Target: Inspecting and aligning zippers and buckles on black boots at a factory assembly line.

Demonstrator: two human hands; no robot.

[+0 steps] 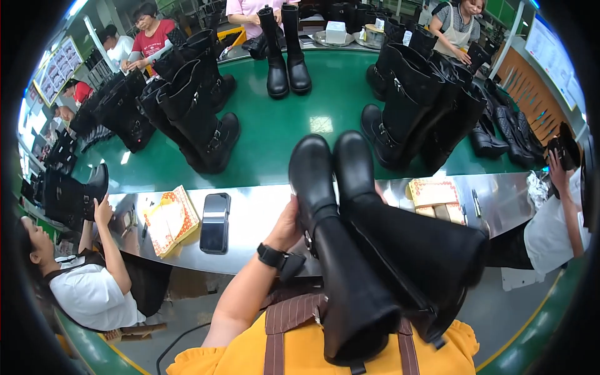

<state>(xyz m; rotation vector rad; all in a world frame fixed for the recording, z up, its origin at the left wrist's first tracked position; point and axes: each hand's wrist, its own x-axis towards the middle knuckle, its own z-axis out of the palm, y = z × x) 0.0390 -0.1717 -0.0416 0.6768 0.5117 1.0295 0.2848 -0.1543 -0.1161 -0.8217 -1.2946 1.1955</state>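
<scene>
A pair of tall black boots (322, 234) is held up before me, toes pointing away and shafts slanting back toward my chest. My left hand (286, 226), with a dark band on its wrist, grips the left boot near its ankle, beside a small metal buckle. Of my right hand (379, 191) only a sliver of skin shows past the outer side of the right boot (400, 237); the boot hides the rest. The two boots lie close together, and the right one has a zip along its inner side.
On the steel ledge (256, 244) are a phone (215, 223), patterned paper pads (171, 220) and another pad stack (435, 194). Black boots stand on the green table (269, 137) at left (200, 125), right (406, 112) and far centre (289, 56). Co-workers sit close on both sides.
</scene>
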